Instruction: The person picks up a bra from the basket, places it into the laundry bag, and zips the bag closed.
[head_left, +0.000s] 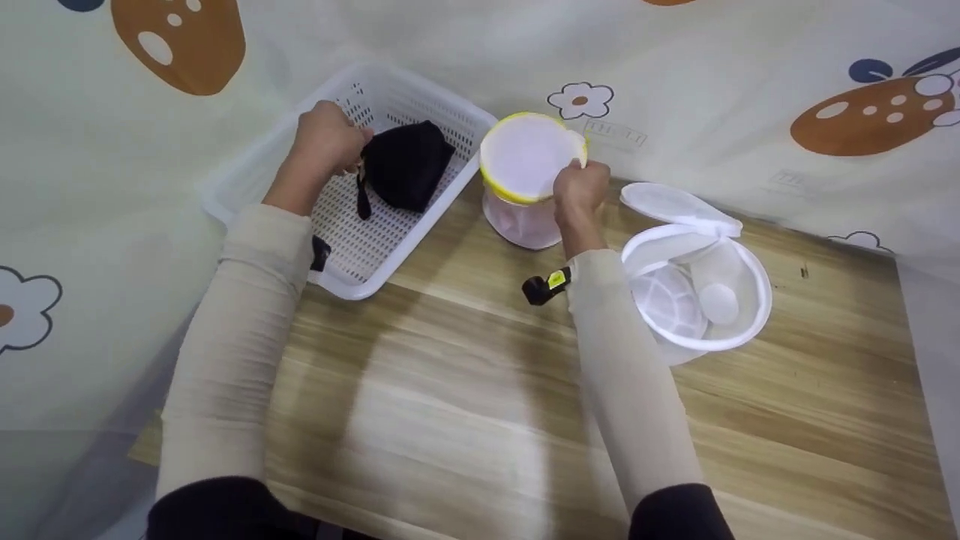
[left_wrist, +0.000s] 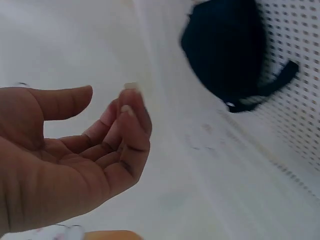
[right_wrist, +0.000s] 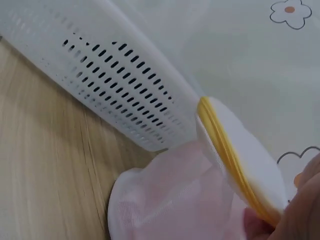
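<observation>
My right hand [head_left: 581,191] pinches the yellow-trimmed rim of a white and pale pink mesh laundry bag [head_left: 525,225], which stands on the wooden table against the basket. Its round white top [head_left: 529,157] tilts up at the rim. Over the white basket [head_left: 334,281] is my left hand [head_left: 326,139]. In the left wrist view, the left hand [left_wrist: 80,150] has loosely bent fingers, thumb apart, with nothing between them. Just beside it in the basket lies a black item [head_left: 405,165], cup-shaped with a strap, looking like a folded bra. Fingers partly cover the bag's rim.
A second white mesh laundry bag [head_left: 765,292] stands at the right with its lid [head_left: 675,202] flipped up. Behind the table [head_left: 817,435] hangs a curtain [head_left: 697,82] printed with flowers and fruit. The basket's raised wall [right_wrist: 125,80] stands close to the right hand's bag.
</observation>
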